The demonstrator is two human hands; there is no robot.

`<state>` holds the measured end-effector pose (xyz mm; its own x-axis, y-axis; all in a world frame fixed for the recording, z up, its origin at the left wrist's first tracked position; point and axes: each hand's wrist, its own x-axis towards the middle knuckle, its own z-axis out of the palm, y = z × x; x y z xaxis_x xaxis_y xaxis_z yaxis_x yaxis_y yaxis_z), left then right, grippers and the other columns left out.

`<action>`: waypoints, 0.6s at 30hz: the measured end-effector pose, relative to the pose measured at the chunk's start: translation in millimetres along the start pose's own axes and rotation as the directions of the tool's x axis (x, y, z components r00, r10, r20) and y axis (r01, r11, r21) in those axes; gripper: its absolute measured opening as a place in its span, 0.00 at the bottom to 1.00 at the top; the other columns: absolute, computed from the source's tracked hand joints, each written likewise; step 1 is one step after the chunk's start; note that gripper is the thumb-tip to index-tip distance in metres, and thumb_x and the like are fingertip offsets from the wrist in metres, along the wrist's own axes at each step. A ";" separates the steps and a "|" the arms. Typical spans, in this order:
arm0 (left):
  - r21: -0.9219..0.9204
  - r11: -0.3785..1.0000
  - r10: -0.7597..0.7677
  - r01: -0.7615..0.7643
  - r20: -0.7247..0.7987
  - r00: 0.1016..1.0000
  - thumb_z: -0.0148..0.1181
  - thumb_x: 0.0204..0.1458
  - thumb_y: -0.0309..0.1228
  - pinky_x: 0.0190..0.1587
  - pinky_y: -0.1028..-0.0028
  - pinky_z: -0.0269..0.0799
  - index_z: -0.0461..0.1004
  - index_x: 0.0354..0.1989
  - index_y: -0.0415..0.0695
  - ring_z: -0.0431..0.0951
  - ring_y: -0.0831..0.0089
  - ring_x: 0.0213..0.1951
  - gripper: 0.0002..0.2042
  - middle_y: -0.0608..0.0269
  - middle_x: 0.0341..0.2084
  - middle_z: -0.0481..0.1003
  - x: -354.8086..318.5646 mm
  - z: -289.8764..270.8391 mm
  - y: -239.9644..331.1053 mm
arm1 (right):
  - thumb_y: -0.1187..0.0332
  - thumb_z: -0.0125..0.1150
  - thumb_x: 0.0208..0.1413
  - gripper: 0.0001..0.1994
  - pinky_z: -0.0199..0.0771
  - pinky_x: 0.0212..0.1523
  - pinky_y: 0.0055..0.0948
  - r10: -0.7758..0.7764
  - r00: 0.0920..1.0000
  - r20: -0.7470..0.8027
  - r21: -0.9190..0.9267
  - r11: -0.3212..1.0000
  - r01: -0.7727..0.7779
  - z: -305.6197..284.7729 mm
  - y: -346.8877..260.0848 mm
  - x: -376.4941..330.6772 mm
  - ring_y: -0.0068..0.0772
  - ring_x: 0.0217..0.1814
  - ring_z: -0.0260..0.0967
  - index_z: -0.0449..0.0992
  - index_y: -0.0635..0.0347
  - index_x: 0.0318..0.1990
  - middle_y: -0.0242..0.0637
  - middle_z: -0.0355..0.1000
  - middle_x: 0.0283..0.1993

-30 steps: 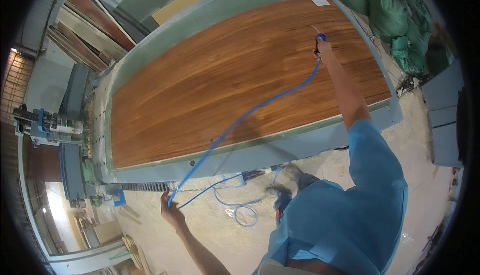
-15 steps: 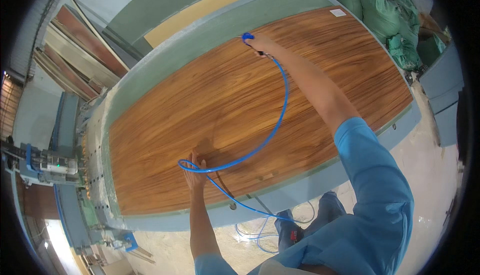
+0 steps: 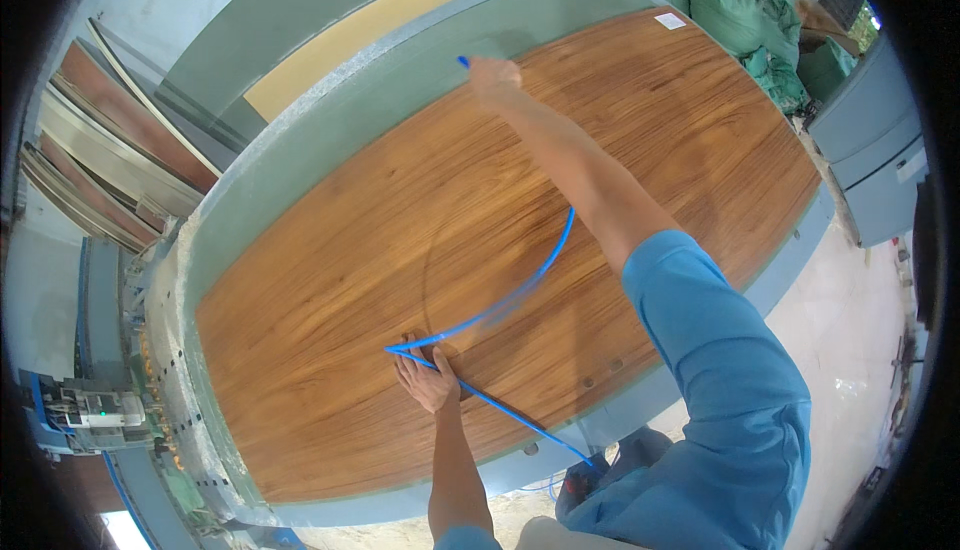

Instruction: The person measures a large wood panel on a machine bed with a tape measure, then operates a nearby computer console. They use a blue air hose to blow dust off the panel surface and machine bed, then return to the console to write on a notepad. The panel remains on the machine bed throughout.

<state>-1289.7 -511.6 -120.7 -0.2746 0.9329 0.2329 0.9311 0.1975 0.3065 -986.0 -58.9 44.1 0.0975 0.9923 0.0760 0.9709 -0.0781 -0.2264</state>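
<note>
The hose (image 3: 540,268) is pinned to the panel (image 3: 330,280) under the flat, spread left hand (image 3: 428,378) and clamped in the right hand (image 3: 493,76) at the far edge, so half the panel is judged covered.

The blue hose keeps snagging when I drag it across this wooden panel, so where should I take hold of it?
Probably at the bare arc of the blue hose, midway between the right hand and the left hand. It lies clear on the wooden panel there. Come from above and pinch it across its width with your fingers.
</note>
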 end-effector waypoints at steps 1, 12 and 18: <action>0.012 1.000 -0.015 0.015 0.015 1.000 0.52 0.65 0.47 0.75 0.49 0.49 0.63 0.73 0.45 0.58 0.47 0.73 0.31 0.49 0.72 0.63 -0.1 -0.8 2.4 | 0.65 0.53 0.69 0.13 0.82 0.50 0.42 0.059 0.998 -0.018 0.040 0.997 -0.059 4.9 10.4 6.6 0.44 0.56 0.81 0.78 0.53 0.57 0.42 0.82 0.54; -0.030 0.999 -0.026 0.027 0.033 0.999 0.55 0.64 0.46 0.73 0.48 0.53 0.63 0.73 0.43 0.58 0.44 0.73 0.32 0.43 0.72 0.62 -0.6 7.7 -7.0 | 0.58 0.51 0.71 0.17 0.81 0.54 0.49 -0.094 0.995 0.037 0.398 0.914 0.072 37.8 13.0 30.4 0.49 0.59 0.78 0.74 0.56 0.59 0.47 0.81 0.53; -0.015 1.000 0.007 -0.007 0.006 1.000 0.55 0.63 0.52 0.74 0.48 0.52 0.65 0.72 0.42 0.59 0.45 0.73 0.34 0.45 0.71 0.64 -4.7 12.0 -8.2 | 0.61 0.49 0.71 0.16 0.83 0.43 0.48 0.312 0.949 0.046 0.022 0.949 -0.313 -8.6 171.0 51.1 0.44 0.53 0.83 0.75 0.59 0.58 0.46 0.82 0.51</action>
<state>-1293.2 -514.0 -135.3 -0.2663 0.9363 0.2290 0.9294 0.1864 0.3186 -813.2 -22.3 17.6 0.3856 0.9216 -0.0430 0.8863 -0.3830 -0.2605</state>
